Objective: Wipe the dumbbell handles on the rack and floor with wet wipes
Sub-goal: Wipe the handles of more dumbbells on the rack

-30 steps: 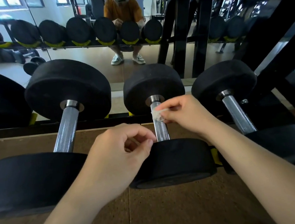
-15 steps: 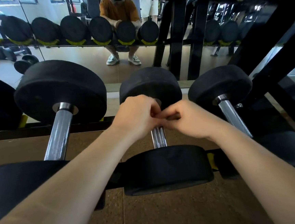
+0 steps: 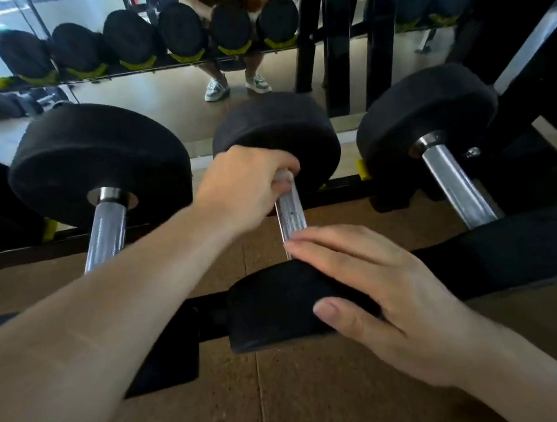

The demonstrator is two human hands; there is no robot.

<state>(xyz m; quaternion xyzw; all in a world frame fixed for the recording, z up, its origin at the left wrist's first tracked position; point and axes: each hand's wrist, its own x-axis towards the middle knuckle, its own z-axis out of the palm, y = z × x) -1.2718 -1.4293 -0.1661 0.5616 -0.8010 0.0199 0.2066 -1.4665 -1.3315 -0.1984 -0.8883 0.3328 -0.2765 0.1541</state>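
Three black dumbbells lie side by side on the low rack. My left hand (image 3: 246,188) is closed around the far end of the middle dumbbell's chrome handle (image 3: 291,216), with a bit of white wet wipe (image 3: 283,176) showing under its fingers. My right hand (image 3: 385,297) rests flat, fingers apart, on the near black head of the middle dumbbell (image 3: 272,309), holding nothing. The left dumbbell's handle (image 3: 105,231) and the right dumbbell's handle (image 3: 455,185) are bare.
A mirror behind the rack reflects a row of dumbbells (image 3: 134,45) and a crouching person's shoes (image 3: 237,84). Black rack uprights (image 3: 339,37) stand at the back right. Brown cork-like floor (image 3: 286,395) lies beneath the rack rails.
The wipe passed from my right hand to my left. My left hand now grips the middle handle's far end, and my right hand has dropped back onto the near head.
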